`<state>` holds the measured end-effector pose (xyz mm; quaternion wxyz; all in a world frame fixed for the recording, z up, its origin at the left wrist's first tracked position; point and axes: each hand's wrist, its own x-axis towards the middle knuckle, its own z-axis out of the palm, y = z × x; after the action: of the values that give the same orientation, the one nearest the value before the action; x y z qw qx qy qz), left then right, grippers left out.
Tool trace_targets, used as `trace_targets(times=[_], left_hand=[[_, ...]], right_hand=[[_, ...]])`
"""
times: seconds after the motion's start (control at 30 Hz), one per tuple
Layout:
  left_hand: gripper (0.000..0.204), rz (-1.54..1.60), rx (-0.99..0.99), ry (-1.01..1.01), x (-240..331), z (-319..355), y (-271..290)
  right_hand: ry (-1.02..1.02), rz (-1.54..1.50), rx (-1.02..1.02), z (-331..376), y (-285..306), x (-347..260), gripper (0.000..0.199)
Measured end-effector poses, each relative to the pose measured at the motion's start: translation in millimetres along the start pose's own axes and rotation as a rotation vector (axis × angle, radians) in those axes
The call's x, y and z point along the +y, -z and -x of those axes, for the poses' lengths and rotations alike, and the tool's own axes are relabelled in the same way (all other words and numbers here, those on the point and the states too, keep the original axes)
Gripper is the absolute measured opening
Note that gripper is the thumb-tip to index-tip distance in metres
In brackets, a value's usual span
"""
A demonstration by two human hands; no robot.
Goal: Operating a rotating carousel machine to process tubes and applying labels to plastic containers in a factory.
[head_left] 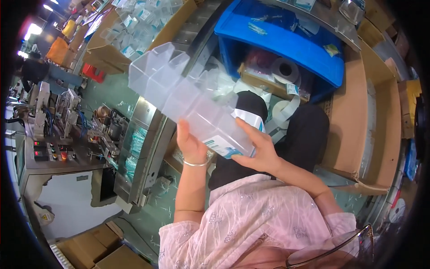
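A long row of clear plastic boxes (192, 105), joined or nested end to end, slants from my lap up toward the far left. My right hand (262, 152) grips its near end, thumb and fingers on either side of a box with a white and teal label (220, 147). Along the left side of the row, my left hand (193, 145) holds it with the thumb up; its other fingers are hidden behind the plastic. Beyond my right hand, a roll of labels (281, 110) sits by my knees, a strip trailing from it.
A blue bin (280, 36) lies on its side ahead, with a tape roll (285, 68) inside. An open carton (347, 121) stands right. Far left, another carton (105, 58) is full of clear boxes. A machine with buttons (53, 152) stands left.
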<state>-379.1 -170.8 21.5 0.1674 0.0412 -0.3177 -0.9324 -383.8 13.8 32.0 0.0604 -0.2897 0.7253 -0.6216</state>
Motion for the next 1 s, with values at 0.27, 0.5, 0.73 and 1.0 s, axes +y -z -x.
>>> trace_targets(times=[0.27, 0.5, 0.73, 1.0], left_hand=[[0.052, 0.02, 0.053, 0.028, 8.1, 15.6, 1.4], [0.055, -0.047, 0.071, 0.176, 1.7, 7.0, -4.7], [0.059, 0.12, 0.087, -0.218, 60.5, -23.8, 27.2], [0.072, 0.081, 0.107, 0.108, -7.3, 43.3, 10.3]], right_hand=[[0.012, -0.05, -0.039, 6.2, 1.0, -8.9, 0.073], [0.015, 0.061, -0.006, 0.0, -7.0, -10.8, 0.065], [-0.112, -0.002, -0.275, 25.5, -13.7, 16.2, 0.085], [0.217, 0.509, -0.389, 9.5, 43.2, 73.9, 0.027]])
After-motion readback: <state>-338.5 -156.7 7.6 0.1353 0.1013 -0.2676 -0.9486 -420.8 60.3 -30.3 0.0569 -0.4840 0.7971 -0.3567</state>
